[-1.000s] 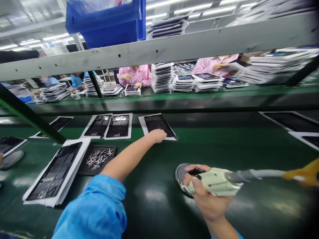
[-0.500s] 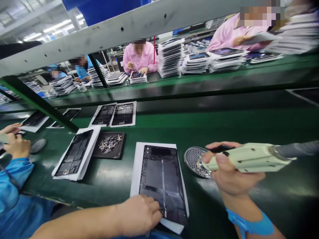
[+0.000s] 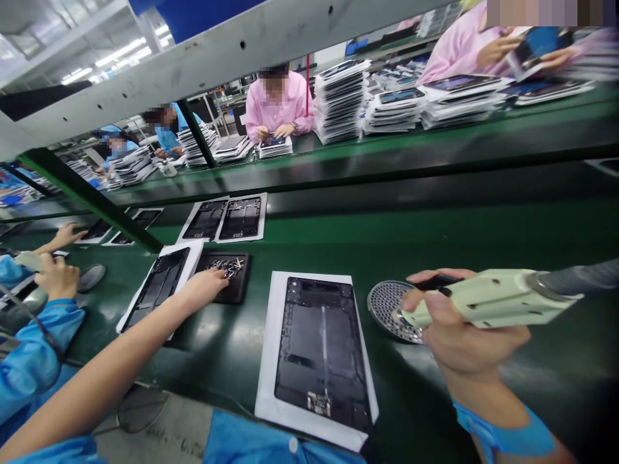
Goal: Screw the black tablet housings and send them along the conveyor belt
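Observation:
My left hand (image 3: 206, 288) reaches over the dark tray (image 3: 240, 293) and touches the small metal parts (image 3: 231, 265) heaped in it. Its fingers are bent together; whatever is between the fingertips is hidden. My right hand (image 3: 467, 335) is wrapped round a pale green electric screwdriver (image 3: 498, 299) with a grey cable. The driver's tip points down at a round perforated metal dish (image 3: 387, 303). Between my hands, a black tablet housing (image 3: 322, 348) lies on white paper (image 3: 271, 386), with a small bracket-like piece (image 3: 319, 404) at its near end. Neither hand touches the housing.
Another housing (image 3: 162, 280) on paper lies beside the tray, under my left forearm. Two more housings (image 3: 240, 218) lie farther back. A green post (image 3: 97, 203) slants down at left. A co-worker's hand (image 3: 58, 277) works at far left. Stacked tablets (image 3: 341, 103) stand across the bench.
My left hand has left the near end of the tablet housing and moved left and away to the parts tray. My right hand still holds the electric screwdriver at the dish.

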### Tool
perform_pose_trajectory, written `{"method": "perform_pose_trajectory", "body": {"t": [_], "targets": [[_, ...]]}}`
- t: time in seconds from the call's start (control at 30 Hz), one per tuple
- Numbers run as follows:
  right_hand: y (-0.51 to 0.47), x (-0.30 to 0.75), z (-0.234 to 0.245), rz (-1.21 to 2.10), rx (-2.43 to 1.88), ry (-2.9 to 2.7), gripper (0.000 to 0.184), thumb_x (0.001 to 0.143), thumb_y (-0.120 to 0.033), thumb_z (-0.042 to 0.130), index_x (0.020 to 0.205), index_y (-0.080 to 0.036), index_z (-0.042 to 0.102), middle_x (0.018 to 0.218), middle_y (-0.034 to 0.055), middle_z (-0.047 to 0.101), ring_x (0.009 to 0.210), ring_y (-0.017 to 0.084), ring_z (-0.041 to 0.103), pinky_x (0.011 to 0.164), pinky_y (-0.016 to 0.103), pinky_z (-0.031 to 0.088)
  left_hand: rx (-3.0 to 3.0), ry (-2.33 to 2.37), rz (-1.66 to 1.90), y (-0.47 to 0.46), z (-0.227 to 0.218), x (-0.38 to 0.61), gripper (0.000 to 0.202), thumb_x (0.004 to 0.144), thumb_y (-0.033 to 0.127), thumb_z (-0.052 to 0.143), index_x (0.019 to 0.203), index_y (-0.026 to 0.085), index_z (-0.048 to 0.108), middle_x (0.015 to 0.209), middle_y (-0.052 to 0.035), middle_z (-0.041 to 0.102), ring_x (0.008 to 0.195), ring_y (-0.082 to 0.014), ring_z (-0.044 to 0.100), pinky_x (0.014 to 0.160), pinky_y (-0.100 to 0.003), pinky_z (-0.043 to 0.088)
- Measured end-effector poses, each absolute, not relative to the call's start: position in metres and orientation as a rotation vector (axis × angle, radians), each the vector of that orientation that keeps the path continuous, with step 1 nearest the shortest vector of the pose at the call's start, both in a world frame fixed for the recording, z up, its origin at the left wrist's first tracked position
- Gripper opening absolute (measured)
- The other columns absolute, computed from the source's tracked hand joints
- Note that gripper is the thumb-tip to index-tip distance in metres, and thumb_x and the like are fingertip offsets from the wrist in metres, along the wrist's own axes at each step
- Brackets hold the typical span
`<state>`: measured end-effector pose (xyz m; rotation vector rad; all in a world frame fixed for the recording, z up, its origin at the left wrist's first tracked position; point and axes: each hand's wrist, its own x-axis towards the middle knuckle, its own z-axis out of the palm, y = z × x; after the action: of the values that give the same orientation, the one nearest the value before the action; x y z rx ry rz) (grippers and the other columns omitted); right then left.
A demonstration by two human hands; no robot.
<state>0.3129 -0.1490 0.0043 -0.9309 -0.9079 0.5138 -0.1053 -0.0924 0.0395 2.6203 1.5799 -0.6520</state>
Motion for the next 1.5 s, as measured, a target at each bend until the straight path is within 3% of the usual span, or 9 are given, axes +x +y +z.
{"method": "perform_pose_trajectory", "body": {"t": [0.3, 0.53, 0.7, 0.77, 0.9, 1.03, 1.27, 1.4, 1.5], "targets": [[-0.147, 0.317, 0.001, 0.49, -0.898, -0.939, 0.022, 0.076, -0.029, 0.083, 0.095, -0.026, 0.073, 0.076, 0.0009, 0.069, 0.053, 0.02, 0.064, 0.053, 0.041, 0.054, 2.616, 1.446, -0.628, -0.079, 0.052, -0.103, 0.018, 0.08, 0.005, 0.055, 0.074, 0.019, 0.065, 0.093, -0.008, 0.067, 0.089, -0.0218, 0.067, 0.085, -0.03, 0.053], [-0.149, 0.316, 0.004, 0.491, -0.911, -0.941, 0.02, 0.077, -0.028, 0.081, 0.096, -0.027, 0.073, 0.076, 0.0004, 0.069, 0.056, 0.02, 0.064, 0.057, 0.042, 0.055, 2.223, 1.741, 0.071, -0.089, 0.074, -0.117, 0.017, 0.081, 0.028, 0.056, 0.088, 0.024, 0.071, 0.078, 0.0005, 0.071, 0.073, -0.0166, 0.067, 0.074, -0.025, 0.054], [-0.149, 0.317, 0.002, 0.519, -0.935, -0.982, 0.021, 0.079, -0.03, 0.08, 0.097, -0.026, 0.07, 0.078, 0.0016, 0.07, 0.053, 0.019, 0.064, 0.054, 0.039, 0.055, 1.831, 1.652, 0.517, -0.103, 0.042, -0.071, 0.032, 0.081, 0.047, 0.064, 0.098, 0.02, 0.073, 0.092, -0.0046, 0.077, 0.08, -0.0194, 0.072, 0.076, -0.03, 0.059], [-0.149, 0.317, 0.0, 0.53, -0.933, -0.984, 0.022, 0.079, -0.03, 0.08, 0.097, -0.026, 0.069, 0.08, 0.002, 0.071, 0.052, 0.018, 0.064, 0.051, 0.038, 0.054, 1.794, 1.524, 0.587, -0.104, 0.021, -0.043, 0.035, 0.081, 0.046, 0.068, 0.102, 0.02, 0.074, 0.099, -0.0061, 0.078, 0.087, -0.0202, 0.073, 0.082, -0.032, 0.06], [-0.148, 0.318, -0.002, 0.529, -0.938, -0.993, 0.024, 0.08, -0.033, 0.08, 0.098, -0.023, 0.068, 0.08, 0.0022, 0.072, 0.05, 0.017, 0.064, 0.049, 0.036, 0.054, 1.935, 1.458, 0.676, -0.093, -0.016, -0.003, 0.03, 0.096, 0.039, 0.054, 0.101, 0.018, 0.075, 0.088, -0.0064, 0.076, 0.078, -0.0175, 0.072, 0.08, -0.031, 0.061], [-0.147, 0.319, -0.003, 0.483, -0.94, -1.05, 0.02, 0.082, -0.032, 0.078, 0.097, -0.022, 0.068, 0.072, 0.0007, 0.07, 0.051, 0.017, 0.065, 0.053, 0.036, 0.055, 2.332, 1.353, 0.739, -0.078, -0.042, 0.005, 0.026, 0.101, 0.028, 0.052, 0.099, 0.019, 0.076, 0.098, -0.0083, 0.075, 0.091, -0.0173, 0.071, 0.088, -0.03, 0.058], [-0.146, 0.32, -0.009, 0.495, -0.923, -1.065, 0.019, 0.083, -0.03, 0.078, 0.1, -0.025, 0.069, 0.071, 0.0006, 0.07, 0.054, 0.02, 0.066, 0.051, 0.037, 0.056, 2.89, 1.296, 0.487, -0.073, -0.057, 0.006, 0.025, 0.102, 0.016, 0.047, 0.098, 0.019, 0.071, 0.092, -0.0081, 0.07, 0.086, -0.0195, 0.065, 0.074, -0.03, 0.057], [-0.146, 0.319, -0.008, 0.504, -0.924, -1.055, 0.019, 0.084, -0.028, 0.077, 0.101, -0.025, 0.068, 0.078, 0.0013, 0.072, 0.052, 0.017, 0.065, 0.05, 0.036, 0.056, 2.941, 1.332, 0.278, -0.081, -0.045, 0.013, 0.021, 0.102, 0.016, 0.048, 0.097, 0.019, 0.068, 0.093, -0.008, 0.068, 0.09, -0.0216, 0.063, 0.073, -0.031, 0.054], [-0.145, 0.319, -0.011, 0.511, -0.937, -1.053, 0.021, 0.085, -0.026, 0.075, 0.103, -0.022, 0.066, 0.085, 0.0022, 0.072, 0.05, 0.014, 0.064, 0.048, 0.032, 0.056, 2.964, 1.355, 0.227, -0.092, -0.037, 0.017, 0.019, 0.101, 0.021, 0.05, 0.11, 0.018, 0.067, 0.106, -0.011, 0.069, 0.1, -0.0259, 0.063, 0.077, -0.036, 0.055]]}}
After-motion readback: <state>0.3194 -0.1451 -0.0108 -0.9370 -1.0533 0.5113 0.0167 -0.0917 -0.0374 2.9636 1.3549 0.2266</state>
